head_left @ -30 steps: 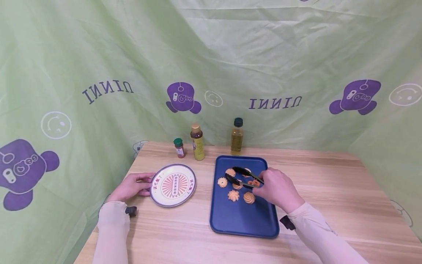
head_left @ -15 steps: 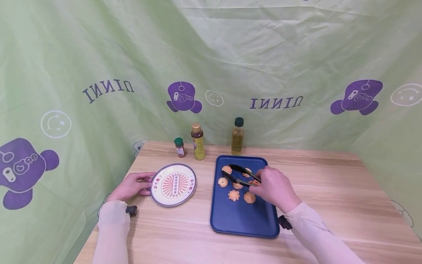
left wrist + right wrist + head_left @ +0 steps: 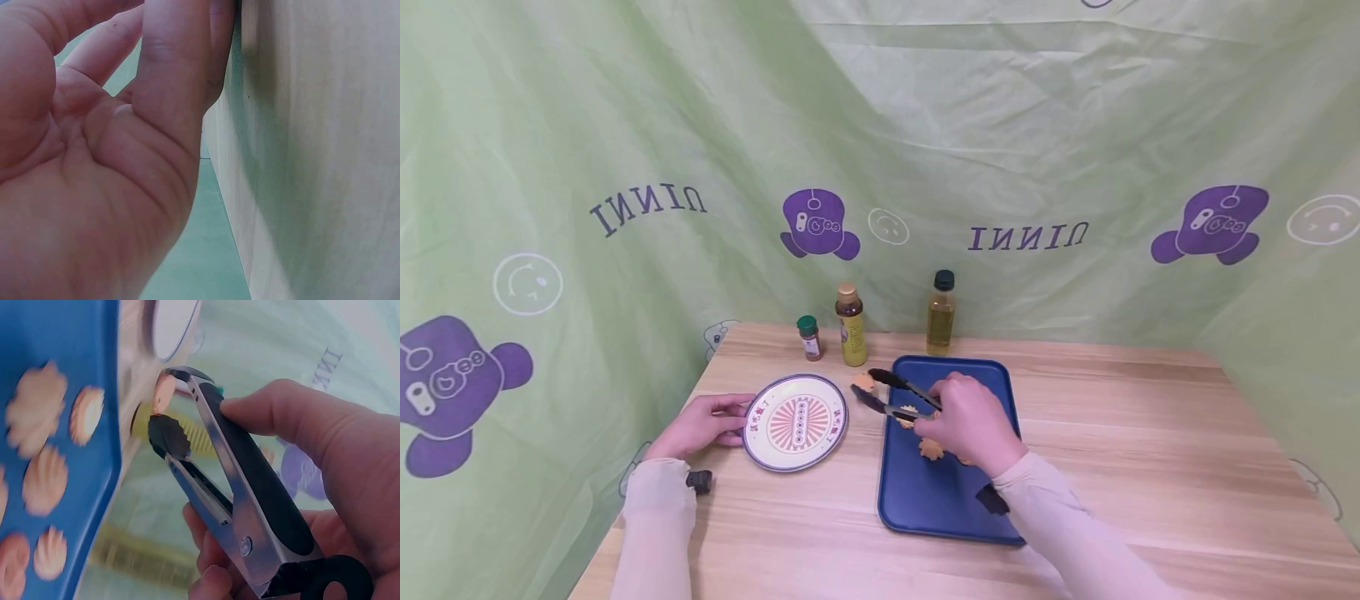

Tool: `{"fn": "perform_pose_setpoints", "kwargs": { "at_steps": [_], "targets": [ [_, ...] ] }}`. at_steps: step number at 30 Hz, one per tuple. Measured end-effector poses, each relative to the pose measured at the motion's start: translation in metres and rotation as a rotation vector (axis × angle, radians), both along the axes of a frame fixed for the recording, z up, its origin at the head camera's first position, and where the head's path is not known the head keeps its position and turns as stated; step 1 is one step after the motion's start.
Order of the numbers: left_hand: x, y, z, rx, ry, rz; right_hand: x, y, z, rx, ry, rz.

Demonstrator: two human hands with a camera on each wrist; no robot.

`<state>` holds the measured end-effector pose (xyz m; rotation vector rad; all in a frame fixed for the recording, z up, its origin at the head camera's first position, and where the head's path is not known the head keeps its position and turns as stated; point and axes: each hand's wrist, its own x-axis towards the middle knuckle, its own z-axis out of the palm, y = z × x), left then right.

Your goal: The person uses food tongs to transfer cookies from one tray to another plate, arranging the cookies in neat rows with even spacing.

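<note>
Setting: curtained-off booth, staged look; green printed cloth [image 3: 880, 125] on three sides of wood-grain table [image 3: 1112, 417]; room beyond hidden, kind of building undetermined

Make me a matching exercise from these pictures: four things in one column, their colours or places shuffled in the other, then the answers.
Things:
1. Plate
2. Tongs
3. Tray
4. Shortest bottle's cap

Colours or places:
A. Green
B. Gripped in the right hand
C. Blue, with cookies on it
D. At the fingers of the left hand

Pairs: 1-D, 2-B, 3-C, 4-A.
</note>
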<state>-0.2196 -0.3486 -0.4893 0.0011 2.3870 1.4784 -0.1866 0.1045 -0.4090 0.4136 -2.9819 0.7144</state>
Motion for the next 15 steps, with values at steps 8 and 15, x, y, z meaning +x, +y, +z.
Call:
{"fn": "perform_pose_setpoints", "kwargs": {
  "at_steps": [8, 15],
  "targets": [
    [0.002, -0.001, -0.004, 0.020, -0.008, 0.013, 0.001, -0.051, -0.018, 0.003, 0.127, 0.065],
    [0.001, 0.001, 0.000, 0.037, 0.009, 0.004, -0.003, -0.090, -0.024, 0.045, 0.103, 0.102]
  ]
}}
